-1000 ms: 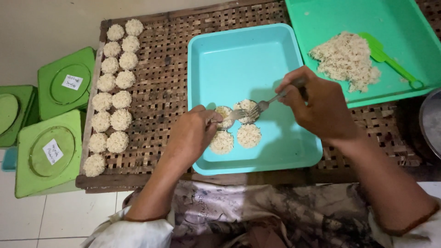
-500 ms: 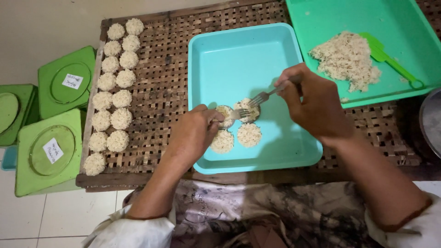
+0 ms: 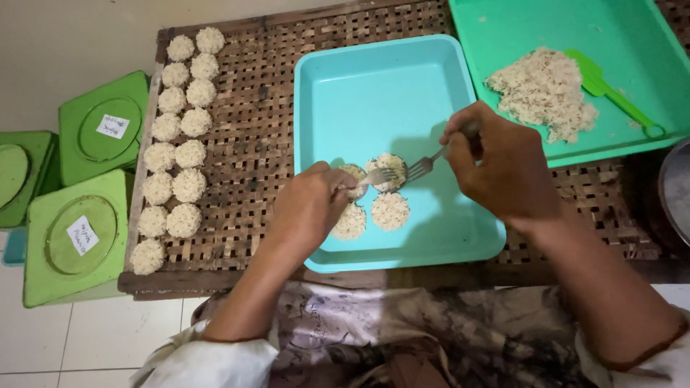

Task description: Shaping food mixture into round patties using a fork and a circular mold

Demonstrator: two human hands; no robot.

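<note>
- Your left hand (image 3: 309,208) curls its fingers (image 3: 343,188) around a small round cake of pale crumbly grain (image 3: 353,176), pinching it at its edge inside the shallow turquoise plastic tray (image 3: 374,86).
- Your right hand (image 3: 499,169) grips a thin metal fork (image 3: 417,168), fingers pressed together on the handle; its tines lie just beside your left fingertips, touching a second pale cake (image 3: 389,169).
- Two more finished cakes (image 3: 374,215) sit just below your left fingers in the same tray.
- Well to the left of your left hand, two rows of shaped cakes (image 3: 178,144) already fill the edge of the woven brown rattan worktop (image 3: 251,136), so much shaping looks done.
- Beyond your right hand, a loose heap of grain (image 3: 544,92) waits in the green plastic tray (image 3: 647,43) beside a green plastic spatula (image 3: 611,90); a fair share remains.
- Compared with half a second ago, your hands have barely shifted; the fork has stayed at the same cake.
</note>
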